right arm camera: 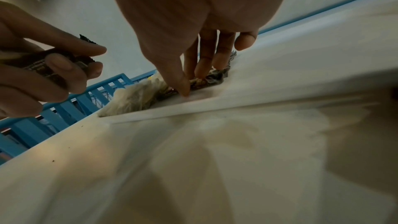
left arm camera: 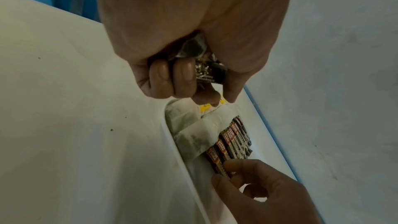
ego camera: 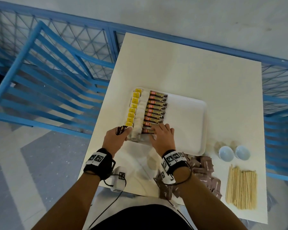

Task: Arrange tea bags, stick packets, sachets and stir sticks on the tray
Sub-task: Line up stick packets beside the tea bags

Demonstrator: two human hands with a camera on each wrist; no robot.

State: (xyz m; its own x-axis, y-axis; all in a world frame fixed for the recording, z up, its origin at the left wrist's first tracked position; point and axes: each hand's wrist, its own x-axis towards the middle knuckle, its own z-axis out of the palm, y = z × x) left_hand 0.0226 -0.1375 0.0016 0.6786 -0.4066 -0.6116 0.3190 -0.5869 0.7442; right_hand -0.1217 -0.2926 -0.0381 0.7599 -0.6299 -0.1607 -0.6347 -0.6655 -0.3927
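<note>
tea bags [ego camera: 138,113] lie in a column along the left side of the white tray [ego camera: 189,123], their yellow tags [ego camera: 133,107] toward the tray's left rim, and a column of brown stick packets [ego camera: 156,110] sits just beside them on the right. the rest of the tray is bare.

the left hand [ego camera: 116,136] is at the tray's near left corner, fingers curled round a small bundle of spare stick packets [left arm camera: 206,67], with thumb and forefinger reaching down toward the tea bags. the right hand [ego camera: 163,138] rests on the nearest packet in the column [ego camera: 146,130], fingers fairly straight and spread, thumb and fingertips [right arm camera: 202,72] touching its wrapper; it does not plainly grip anything.

on the bench [ego camera: 189,72], near the tray's right corner, stand two small pale bowls [ego camera: 234,153]. brown sachets [ego camera: 204,166] lie in a loose heap under the right wrist, and a bundle of wooden stir sticks [ego camera: 241,186] lies to their right. blue railings [ego camera: 48,77] run beyond the bench.
</note>
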